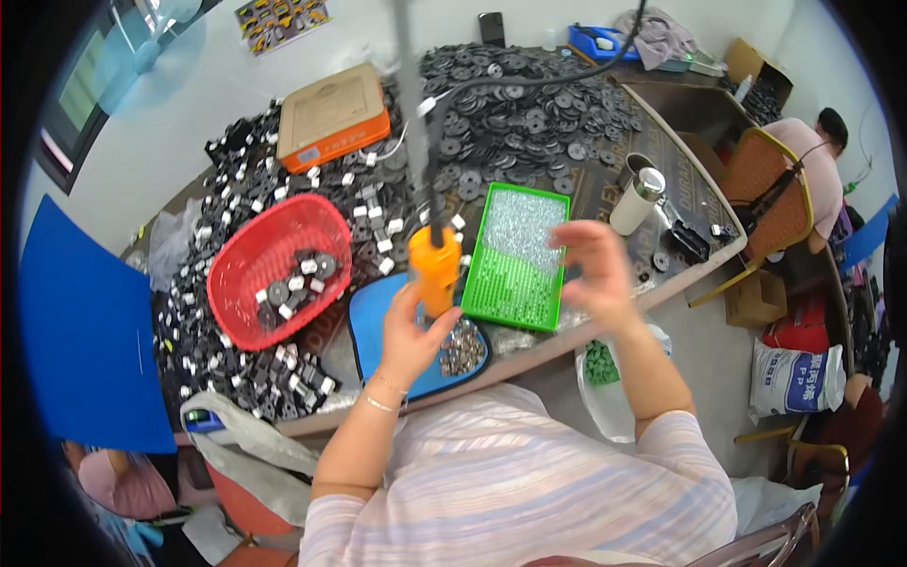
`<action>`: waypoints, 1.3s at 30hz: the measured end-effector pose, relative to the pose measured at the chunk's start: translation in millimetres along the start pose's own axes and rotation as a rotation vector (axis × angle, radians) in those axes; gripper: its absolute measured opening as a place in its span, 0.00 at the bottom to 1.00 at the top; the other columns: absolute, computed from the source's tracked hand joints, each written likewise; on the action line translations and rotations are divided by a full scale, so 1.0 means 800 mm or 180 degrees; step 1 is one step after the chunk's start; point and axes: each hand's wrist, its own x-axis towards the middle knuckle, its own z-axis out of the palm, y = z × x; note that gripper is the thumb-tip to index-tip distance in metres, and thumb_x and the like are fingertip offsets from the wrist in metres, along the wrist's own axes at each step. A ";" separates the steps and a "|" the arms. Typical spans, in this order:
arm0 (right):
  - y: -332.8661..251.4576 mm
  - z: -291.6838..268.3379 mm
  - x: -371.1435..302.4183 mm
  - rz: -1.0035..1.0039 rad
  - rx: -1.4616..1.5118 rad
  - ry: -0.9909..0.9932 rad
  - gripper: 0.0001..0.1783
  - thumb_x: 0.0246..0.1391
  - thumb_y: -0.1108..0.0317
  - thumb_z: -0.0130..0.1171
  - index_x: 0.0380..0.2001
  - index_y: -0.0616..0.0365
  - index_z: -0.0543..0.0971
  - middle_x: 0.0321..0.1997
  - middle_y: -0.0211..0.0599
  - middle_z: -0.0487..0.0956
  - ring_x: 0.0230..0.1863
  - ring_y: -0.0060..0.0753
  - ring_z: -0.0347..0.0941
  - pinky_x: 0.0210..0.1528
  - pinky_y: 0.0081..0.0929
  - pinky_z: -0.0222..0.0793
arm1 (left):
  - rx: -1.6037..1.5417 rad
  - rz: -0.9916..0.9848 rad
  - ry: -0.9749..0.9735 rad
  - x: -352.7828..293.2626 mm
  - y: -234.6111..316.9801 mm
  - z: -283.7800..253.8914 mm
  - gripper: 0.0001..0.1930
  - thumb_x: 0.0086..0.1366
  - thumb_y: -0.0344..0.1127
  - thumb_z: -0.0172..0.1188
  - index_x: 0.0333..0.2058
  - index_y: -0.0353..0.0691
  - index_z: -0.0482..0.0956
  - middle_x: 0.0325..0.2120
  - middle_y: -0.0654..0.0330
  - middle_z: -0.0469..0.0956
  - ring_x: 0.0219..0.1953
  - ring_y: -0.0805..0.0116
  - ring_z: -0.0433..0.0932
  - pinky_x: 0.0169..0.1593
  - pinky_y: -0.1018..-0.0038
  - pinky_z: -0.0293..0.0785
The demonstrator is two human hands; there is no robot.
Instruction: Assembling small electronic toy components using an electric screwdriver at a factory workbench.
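Observation:
My left hand (pixel 408 333) is closed around the lower end of an orange electric screwdriver (pixel 435 269), which hangs upright on a dark cord. Anything small under its tip is hidden by my fingers. My right hand (pixel 600 274), slightly blurred, hovers by the right edge of a green tray (pixel 470 300). Its thumb and fingers are apart, and nothing shows between them. Small silvery screws (pixel 520 222) fill the tray's far half, while the near half shows rows of holes. Below my left hand, a blue mat (pixel 370 326) bears a pile of small metal parts (pixel 463 350).
A red basket (pixel 231 255) with black wheels stands at left among many black-and-white parts (pixel 293 378). Black discs (pixel 529 118) heap up at the back beside an orange box (pixel 335 142). A white bottle (pixel 638 201) stands at right. Another person (pixel 803 156) sits farther right.

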 end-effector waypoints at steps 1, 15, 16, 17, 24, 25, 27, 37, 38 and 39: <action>-0.012 0.022 -0.001 -0.0179 -0.0118 -0.0101 0.50 0.34 0.60 0.73 0.59 0.56 0.57 0.59 0.39 0.65 0.58 0.35 0.64 0.55 0.34 0.61 | 0.0052 0.0188 -0.0138 0.002 0.023 0.012 0.27 0.48 0.35 0.68 0.47 0.34 0.71 0.43 0.50 0.74 0.47 0.54 0.71 0.50 0.66 0.66; -0.048 0.072 -0.018 -0.0129 0.1604 0.0431 0.31 0.44 0.63 0.63 0.51 0.64 0.66 0.39 0.38 0.73 0.34 0.34 0.76 0.34 0.25 0.72 | 0.1127 -0.0076 -0.0013 -0.036 -0.042 -0.033 0.25 0.46 0.36 0.69 0.44 0.35 0.73 0.42 0.51 0.73 0.47 0.53 0.70 0.51 0.66 0.66; -0.051 0.071 -0.023 -0.0047 0.1538 0.0497 0.33 0.44 0.61 0.64 0.52 0.65 0.66 0.38 0.37 0.72 0.31 0.31 0.75 0.31 0.23 0.71 | 0.1156 -0.0013 -0.0134 -0.030 -0.042 -0.028 0.25 0.46 0.36 0.69 0.44 0.35 0.73 0.43 0.51 0.73 0.48 0.53 0.70 0.52 0.66 0.65; -0.052 0.067 -0.029 -0.0042 0.1530 0.0505 0.33 0.44 0.61 0.64 0.52 0.65 0.66 0.38 0.37 0.72 0.31 0.31 0.75 0.31 0.23 0.71 | 0.1148 -0.0014 -0.0144 -0.024 -0.042 -0.023 0.25 0.46 0.36 0.69 0.44 0.35 0.73 0.43 0.51 0.73 0.48 0.53 0.70 0.52 0.66 0.65; -0.054 0.058 -0.046 0.0131 0.1393 0.0666 0.27 0.45 0.75 0.61 0.51 0.66 0.68 0.35 0.33 0.70 0.28 0.21 0.69 0.30 0.18 0.68 | 0.1863 0.0465 -0.0313 0.010 -0.049 0.004 0.28 0.40 0.39 0.71 0.44 0.43 0.74 0.57 0.49 0.60 0.59 0.47 0.56 0.58 0.57 0.57; -0.053 0.059 -0.046 0.0147 0.1266 0.0723 0.29 0.44 0.69 0.63 0.51 0.66 0.68 0.35 0.34 0.70 0.26 0.22 0.70 0.28 0.18 0.66 | 0.1917 0.0488 -0.0382 0.011 -0.054 0.005 0.28 0.39 0.39 0.72 0.42 0.44 0.75 0.58 0.50 0.59 0.60 0.46 0.54 0.58 0.56 0.55; -0.051 0.058 -0.047 0.0167 0.1132 0.0798 0.32 0.43 0.62 0.65 0.51 0.66 0.68 0.36 0.34 0.70 0.24 0.24 0.71 0.26 0.17 0.64 | 0.1867 0.0446 -0.0387 0.014 -0.057 0.007 0.26 0.39 0.39 0.71 0.40 0.44 0.74 0.58 0.49 0.58 0.60 0.46 0.54 0.58 0.55 0.55; -0.048 0.046 -0.059 0.0137 0.1253 0.0730 0.28 0.41 0.76 0.63 0.49 0.66 0.68 0.35 0.34 0.70 0.29 0.21 0.69 0.31 0.17 0.66 | 0.2200 0.0173 0.0309 -0.041 -0.037 -0.057 0.24 0.38 0.35 0.72 0.36 0.42 0.72 0.56 0.49 0.61 0.59 0.47 0.57 0.58 0.56 0.54; -0.048 0.045 -0.058 0.0098 0.1295 0.0724 0.29 0.41 0.76 0.63 0.49 0.66 0.68 0.35 0.34 0.70 0.29 0.22 0.69 0.31 0.17 0.65 | 0.2182 0.0070 0.0240 -0.046 -0.036 -0.062 0.25 0.37 0.35 0.72 0.36 0.42 0.72 0.55 0.49 0.61 0.59 0.47 0.57 0.58 0.56 0.54; -0.048 0.045 -0.058 0.0102 0.1299 0.0722 0.29 0.41 0.76 0.63 0.49 0.66 0.68 0.35 0.34 0.70 0.29 0.22 0.69 0.31 0.17 0.65 | 0.2184 0.0065 0.0240 -0.050 -0.037 -0.065 0.25 0.37 0.35 0.72 0.36 0.42 0.72 0.55 0.49 0.61 0.59 0.47 0.57 0.58 0.56 0.54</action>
